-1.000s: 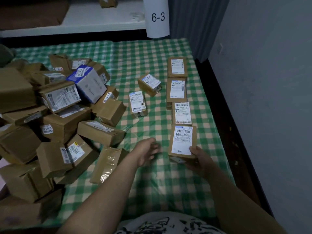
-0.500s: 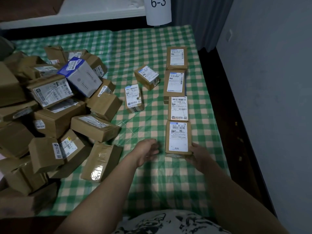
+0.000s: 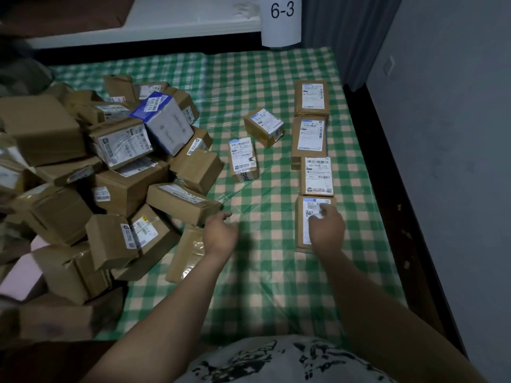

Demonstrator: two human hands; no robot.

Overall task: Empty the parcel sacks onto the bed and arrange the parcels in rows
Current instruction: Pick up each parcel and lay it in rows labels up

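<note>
On the left of the bed, a heap of parcels lies tumbled, more than a dozen, overlapping too much for an exact count. Nearly all are brown cardboard boxes with crisp edges, glossy tape and white printed labels. One box near the top is white with a blue face, and something pale pink shows at the heap's near edge.

The left hand hangs over the checked cover just beside the heap, fingers loosely curled and holding nothing. The cover is green and cream cloth under a shiny, creased clear film.

In the middle, two small squat parcels stand apart from the rest, one nearer and one beyond it, turned askew.

To the right, four flat rectangular parcels form one row running away from the person, end to end, labels up: the farthest, the second, the third and the nearest. The right hand rests on top of the nearest parcel, fingers bent down onto its label, not wrapped around it.

A white post marked 6-3 stands at the bed's far end, and a grey wall runs along the right.
</note>
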